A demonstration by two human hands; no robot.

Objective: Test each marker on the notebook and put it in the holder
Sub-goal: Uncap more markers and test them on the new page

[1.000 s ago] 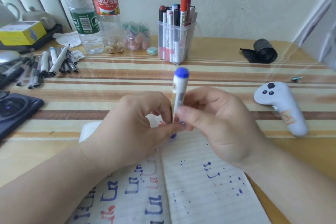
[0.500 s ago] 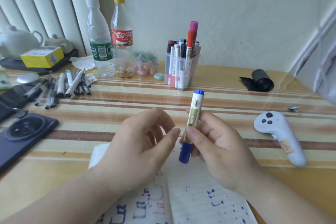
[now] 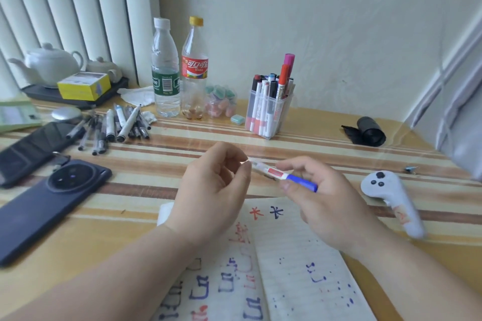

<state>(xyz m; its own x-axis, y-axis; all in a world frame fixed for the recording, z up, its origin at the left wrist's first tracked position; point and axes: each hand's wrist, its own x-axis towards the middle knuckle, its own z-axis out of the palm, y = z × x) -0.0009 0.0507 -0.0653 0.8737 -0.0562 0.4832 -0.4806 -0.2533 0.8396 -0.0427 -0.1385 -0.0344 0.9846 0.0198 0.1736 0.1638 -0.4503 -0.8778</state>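
Striped surface [image 3: 146,187]. On it: open notebook [image 3: 300,281] at near edge, clear holder [image 3: 271,130] back centre, water bottle [image 3: 166,81] and cola bottle [image 3: 194,78] to its left, loose pens [image 3: 114,128], dark phone [image 3: 49,206] left, white controller [image 3: 391,198] right, black roll [image 3: 367,133] far right.

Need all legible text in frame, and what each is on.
"可口可乐": red label, cola bottle.
Green label, water bottle: barcode, print too small to read.
Print on held marker and holder markers: blurred.
Handwriting on notebook: test marks, no clear words.
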